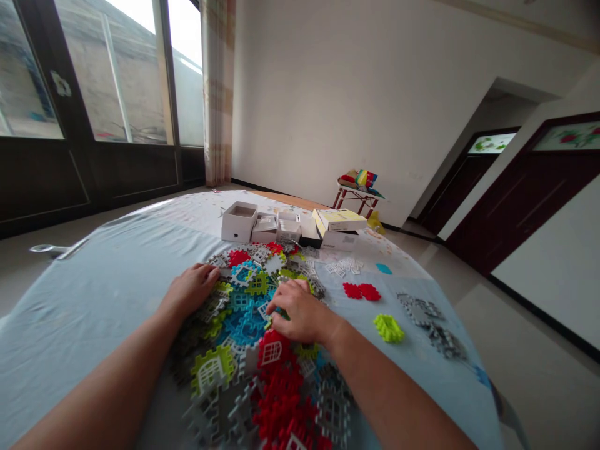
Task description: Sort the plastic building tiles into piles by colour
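A heap of interlocking plastic building plates [244, 322] in blue, lime, red, grey and white spreads before me. My left hand [194, 287] lies along the heap's left edge, fingers stretched out and touching grey and white pieces. Over the middle of the heap is my right hand [300, 312]. Its fingers are bent, with a gap between thumb and forefinger beside blue and white pieces, and nothing shows in its grip. Red pieces [284, 397] are massed nearest me. A lime piece with a white window [210, 369] lies at the front left.
Sorted groups lie to the right: white window frames [344, 267], red plates [362, 291], a lime stack [389, 328], a blue piece [384, 269] and grey pieces [431, 322]. White boxes [239, 222] and a yellow-topped box [341, 220] stand behind the heap on the cloth-covered table [107, 275].
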The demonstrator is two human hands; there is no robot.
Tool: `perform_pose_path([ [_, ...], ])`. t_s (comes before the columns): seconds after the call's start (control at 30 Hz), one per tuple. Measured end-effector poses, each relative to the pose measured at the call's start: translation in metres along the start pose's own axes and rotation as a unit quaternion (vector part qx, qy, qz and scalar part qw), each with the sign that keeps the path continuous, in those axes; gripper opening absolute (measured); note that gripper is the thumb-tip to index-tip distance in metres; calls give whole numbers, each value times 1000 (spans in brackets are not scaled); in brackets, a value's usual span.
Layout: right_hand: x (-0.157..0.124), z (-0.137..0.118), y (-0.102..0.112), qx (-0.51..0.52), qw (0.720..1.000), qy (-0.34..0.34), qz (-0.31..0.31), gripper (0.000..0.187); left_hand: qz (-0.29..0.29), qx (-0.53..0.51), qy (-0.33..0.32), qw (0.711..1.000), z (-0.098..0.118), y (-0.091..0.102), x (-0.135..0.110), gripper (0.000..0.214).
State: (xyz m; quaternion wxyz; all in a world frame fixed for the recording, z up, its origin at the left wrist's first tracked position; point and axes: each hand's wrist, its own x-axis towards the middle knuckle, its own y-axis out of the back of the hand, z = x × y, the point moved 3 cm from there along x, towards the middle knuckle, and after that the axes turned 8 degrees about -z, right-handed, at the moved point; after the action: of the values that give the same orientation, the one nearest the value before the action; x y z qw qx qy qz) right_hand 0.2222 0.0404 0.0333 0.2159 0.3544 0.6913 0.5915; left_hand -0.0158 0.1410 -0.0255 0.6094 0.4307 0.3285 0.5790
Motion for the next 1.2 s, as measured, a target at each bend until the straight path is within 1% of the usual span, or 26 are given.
perform_pose_path([
  [0.1,-20,6,9,15,1000,-14,-2,13,-4,3,0,1000,1,1,-1,53],
  [0.2,-37,10,20,25,999,-38,-23,14,-4,5,2,1000,2,2,-1,52],
  [0.27,-42,11,27,30,998,-55,-26,14,-3,5,2,1000,2,2,-1,52],
  [0.3,-41,10,30,30,997,-64,-18,14,-3,6,2,1000,2,2,-1,52],
  [0.37,-34,5,32,27,997,-77,12,14,-2,6,1,1000,3,3,-1,52],
  [0.43,-19,-3,29,21,997,-75,26,16,-2,7,1,1000,4,4,-2,52],
  [0.47,-10,-8,24,17,997,-70,20,20,-1,7,1,1000,5,4,-3,51],
  [0.53,10,-17,13,4,997,-73,-21,32,1,8,2,1000,6,5,-4,51],
  [0.6,28,-24,0,-15,992,-105,-75,45,2,9,2,1000,7,5,-5,50],
  [0.67,42,-28,-10,-25,983,-144,-111,60,2,8,2,1000,7,5,-4,50],
  [0.77,52,-34,-19,-23,978,-174,-115,80,3,6,2,1000,6,4,-3,50],
  [0.83,53,-37,-23,-26,978,-175,-107,86,5,5,4,1000,6,3,-3,51],
  [0.9,51,-40,-26,-29,980,-165,-111,82,7,2,7,1000,6,3,-3,51],
  [0.97,48,-40,-28,-29,981,-152,-116,74,7,-1,8,1000,7,3,-3,51],
  [1.1,40,-35,-28,-32,983,-138,-115,66,3,-6,3,1000,9,4,-4,51],
  [1.2,30,-28,-24,-15,988,-97,-119,59,0,-10,-2,1000,10,3,-4,52],
])
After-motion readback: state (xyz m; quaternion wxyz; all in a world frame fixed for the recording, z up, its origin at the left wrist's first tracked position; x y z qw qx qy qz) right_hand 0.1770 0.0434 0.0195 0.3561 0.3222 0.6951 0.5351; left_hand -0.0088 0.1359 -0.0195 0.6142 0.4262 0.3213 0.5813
